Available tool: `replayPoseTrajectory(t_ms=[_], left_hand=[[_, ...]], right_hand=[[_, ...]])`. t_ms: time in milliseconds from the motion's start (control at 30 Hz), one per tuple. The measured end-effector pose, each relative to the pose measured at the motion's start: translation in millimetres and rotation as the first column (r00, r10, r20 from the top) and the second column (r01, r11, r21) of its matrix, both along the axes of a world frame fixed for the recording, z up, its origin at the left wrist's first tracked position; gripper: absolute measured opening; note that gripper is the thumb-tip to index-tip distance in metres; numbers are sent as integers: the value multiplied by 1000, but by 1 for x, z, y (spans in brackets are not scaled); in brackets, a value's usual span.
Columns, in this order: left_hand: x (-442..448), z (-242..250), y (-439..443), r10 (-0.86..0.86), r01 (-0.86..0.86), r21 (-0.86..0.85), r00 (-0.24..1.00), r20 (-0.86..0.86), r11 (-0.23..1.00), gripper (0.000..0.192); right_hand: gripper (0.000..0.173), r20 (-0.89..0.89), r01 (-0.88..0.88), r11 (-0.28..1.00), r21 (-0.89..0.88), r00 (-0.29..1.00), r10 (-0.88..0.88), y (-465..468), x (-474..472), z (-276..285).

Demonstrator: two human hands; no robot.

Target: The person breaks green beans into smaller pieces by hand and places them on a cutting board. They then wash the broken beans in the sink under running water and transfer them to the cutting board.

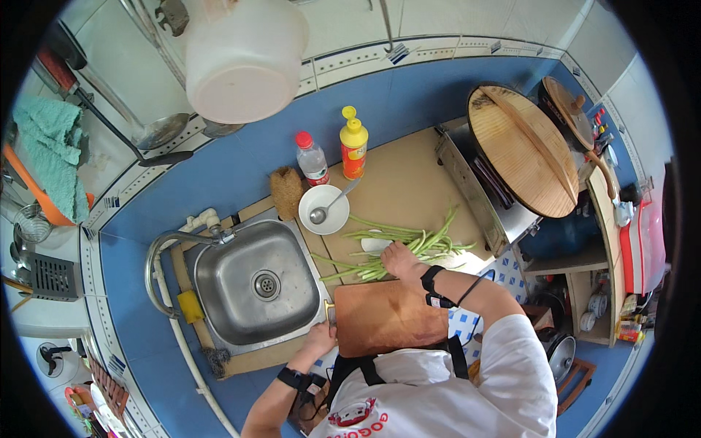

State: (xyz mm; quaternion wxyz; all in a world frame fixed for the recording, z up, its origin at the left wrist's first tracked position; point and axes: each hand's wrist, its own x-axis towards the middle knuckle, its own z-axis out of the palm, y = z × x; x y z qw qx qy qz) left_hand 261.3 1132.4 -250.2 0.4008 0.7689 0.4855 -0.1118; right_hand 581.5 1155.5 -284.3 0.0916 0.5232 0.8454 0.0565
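Note:
A wooden cutting board (391,318) lies before me at the counter's front edge. My left hand (320,340) is at its left side, gripping it by the metal handle (329,312). Just beyond the board, long green beans (432,241) are spread in a loose pile. My right hand (402,260) rests among them, palm down; its fingertips are partly hidden, so whether they close on any beans is unclear. Beside those fingers a white flat object (375,245) shows, partly covered by beans.
Left of the board is a steel sink (315,274) with a curved faucet (159,246). Behind the beans stand a white bowl (328,224) holding a spoon (337,201), a clear bottle (313,159) and a yellow-capped detergent bottle (354,145). A wooden-lidded wok (520,148) sits on the stove at right.

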Motion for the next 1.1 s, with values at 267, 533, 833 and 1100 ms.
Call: replayPoseTrajectory(t_ms=[267, 533, 833, 1100], left_hand=[[1, 11, 34, -35, 16, -240, 997, -74, 971, 29], [10, -5, 55, 233, -201, -253, 967, 101, 946, 42], [17, -39, 50, 310, -307, -275, 950, -32, 911, 33], [-13, -49, 20, 407, -397, -446, 910, -79, 802, 14]], right_hand=[[20, -144, 327, 910, -256, 918, -370, 19, 0, 33], [29, -188, 379, 693, -614, 782, -594, 61, 56, 104], [29, -460, 382, 648, -659, 477, -749, 84, 83, 126], [38, -479, 360, 676, -643, 500, -722, 72, 98, 83]])
